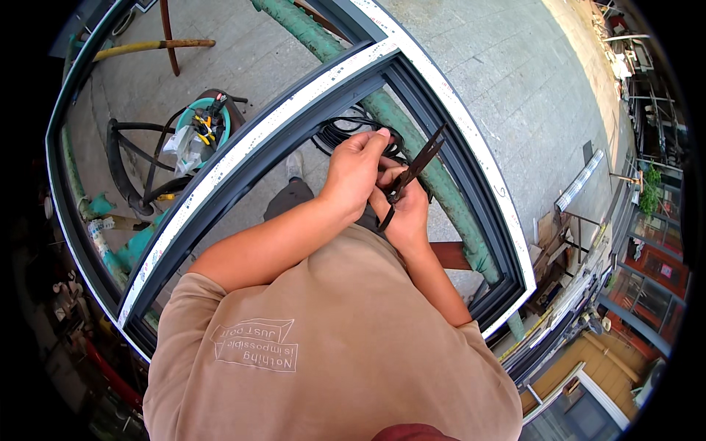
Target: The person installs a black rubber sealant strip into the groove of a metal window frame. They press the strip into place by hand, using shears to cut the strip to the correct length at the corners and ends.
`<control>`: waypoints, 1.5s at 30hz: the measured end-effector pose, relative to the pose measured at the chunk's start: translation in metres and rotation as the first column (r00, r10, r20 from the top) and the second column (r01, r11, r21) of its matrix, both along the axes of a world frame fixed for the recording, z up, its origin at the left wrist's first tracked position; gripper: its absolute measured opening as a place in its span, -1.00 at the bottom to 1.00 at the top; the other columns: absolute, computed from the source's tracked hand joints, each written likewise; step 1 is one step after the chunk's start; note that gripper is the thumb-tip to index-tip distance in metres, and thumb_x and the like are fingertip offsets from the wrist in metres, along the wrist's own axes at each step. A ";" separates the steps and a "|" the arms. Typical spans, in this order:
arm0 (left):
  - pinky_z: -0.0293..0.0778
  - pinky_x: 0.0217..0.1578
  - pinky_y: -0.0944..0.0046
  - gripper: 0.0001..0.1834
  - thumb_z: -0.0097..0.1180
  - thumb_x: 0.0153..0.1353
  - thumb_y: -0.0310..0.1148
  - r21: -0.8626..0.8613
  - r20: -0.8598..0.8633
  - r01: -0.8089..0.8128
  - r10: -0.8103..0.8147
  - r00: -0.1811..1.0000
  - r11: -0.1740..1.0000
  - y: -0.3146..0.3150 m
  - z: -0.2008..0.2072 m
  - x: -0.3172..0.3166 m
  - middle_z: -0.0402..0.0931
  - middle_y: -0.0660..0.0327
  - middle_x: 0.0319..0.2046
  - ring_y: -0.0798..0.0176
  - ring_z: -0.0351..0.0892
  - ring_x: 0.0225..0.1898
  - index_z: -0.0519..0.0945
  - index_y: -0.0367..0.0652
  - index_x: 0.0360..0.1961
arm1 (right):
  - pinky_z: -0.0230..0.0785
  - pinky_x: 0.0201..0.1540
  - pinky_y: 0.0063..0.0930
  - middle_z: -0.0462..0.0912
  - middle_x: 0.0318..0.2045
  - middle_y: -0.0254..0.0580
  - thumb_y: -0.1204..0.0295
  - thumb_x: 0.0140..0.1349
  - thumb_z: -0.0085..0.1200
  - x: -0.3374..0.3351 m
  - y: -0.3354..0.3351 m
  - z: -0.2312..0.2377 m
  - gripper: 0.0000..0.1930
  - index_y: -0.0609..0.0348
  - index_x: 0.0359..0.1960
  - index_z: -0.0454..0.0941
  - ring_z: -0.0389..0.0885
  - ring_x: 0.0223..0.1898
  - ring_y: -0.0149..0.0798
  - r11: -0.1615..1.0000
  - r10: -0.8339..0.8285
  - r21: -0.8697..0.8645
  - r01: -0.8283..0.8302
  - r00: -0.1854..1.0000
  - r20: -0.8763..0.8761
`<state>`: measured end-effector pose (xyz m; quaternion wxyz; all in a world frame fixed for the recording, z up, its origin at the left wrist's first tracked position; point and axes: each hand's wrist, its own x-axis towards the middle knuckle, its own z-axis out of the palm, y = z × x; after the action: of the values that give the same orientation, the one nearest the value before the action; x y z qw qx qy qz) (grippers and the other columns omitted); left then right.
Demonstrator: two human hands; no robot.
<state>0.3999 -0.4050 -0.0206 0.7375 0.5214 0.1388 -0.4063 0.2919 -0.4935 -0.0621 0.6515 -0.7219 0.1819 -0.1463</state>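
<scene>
Grey paving slabs (pixel 507 81) spread under a work spot seen from above. At far left a teal round bucket (pixel 197 126) full of small tools and a clear plastic bag sits on the ground beside a black tubular metal stand (pixel 125 169). Next to them a large dark grey metal window frame with a white taped edge (pixel 243 147) runs diagonally across the view, resting on a green painted metal pipe (pixel 434 176). Inside the frame's upper corner, the left hand (pixel 354 170) is closed, its fingertips pinching a thin black rubber sealing strip (pixel 387 213); a coil of the same black strip (pixel 342 132) lies just behind it. Touching that hand, the right hand (pixel 403 209) is clenched around dark long-bladed metal scissors (pixel 419 162), whose blades point up and right, parted. Farther right, stacked boards and metal profiles (pixel 581 184) lie beside the frame.
</scene>
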 end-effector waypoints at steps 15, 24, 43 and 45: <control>0.47 0.19 0.19 -0.75 0.17 0.56 -0.23 -0.031 0.096 0.083 -0.080 0.992 0.996 0.016 -0.035 0.000 0.70 0.28 -0.10 0.35 0.64 0.00 0.69 -0.18 0.03 | 0.51 -0.06 -0.53 0.66 -0.18 -0.30 0.69 0.33 0.16 0.001 -0.034 0.048 -0.75 0.29 0.02 0.58 0.63 -0.16 -0.48 0.979 0.139 0.158 -0.129 0.989 -0.058; 0.50 -0.18 0.41 -0.85 0.25 0.52 -0.30 -0.116 -0.023 0.165 -0.169 0.985 0.979 0.023 -0.034 0.014 0.69 0.35 -0.26 0.47 0.62 -0.24 0.69 -0.12 -0.02 | 0.44 -0.20 -0.49 0.65 -0.30 -0.37 0.53 0.21 0.54 0.012 -0.024 0.028 -0.71 0.20 -0.06 0.74 0.56 -0.28 -0.47 0.974 0.194 -0.093 -0.207 0.972 -0.135; 0.58 -0.02 0.09 -0.75 0.25 0.14 -0.44 0.720 0.585 0.035 -0.579 -0.567 0.693 0.024 0.039 0.082 0.63 0.23 -0.31 0.07 0.68 -0.15 0.80 -0.07 -0.15 | 0.43 -0.04 -0.40 0.59 -0.21 -0.23 0.32 0.37 0.47 -0.002 -0.087 0.065 -0.71 0.18 -0.11 0.60 0.56 -0.13 -0.30 0.863 0.259 0.330 -0.383 0.895 0.362; 0.61 -0.09 0.07 -0.72 0.25 0.12 -0.45 0.703 0.590 0.032 -0.557 -0.584 0.711 0.025 0.041 0.094 0.65 0.22 -0.30 0.04 0.69 -0.16 0.81 -0.09 -0.12 | 0.43 -0.07 -0.41 0.60 -0.24 -0.21 0.23 0.33 0.50 -0.006 -0.095 0.065 -0.65 0.16 -0.14 0.59 0.58 -0.16 -0.29 0.858 0.295 0.296 -0.419 0.875 0.383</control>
<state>0.4935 -0.3802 0.0205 0.2053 0.7217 -0.6607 0.0220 0.2854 -0.5886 0.0024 0.8123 -0.5730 -0.0425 -0.1008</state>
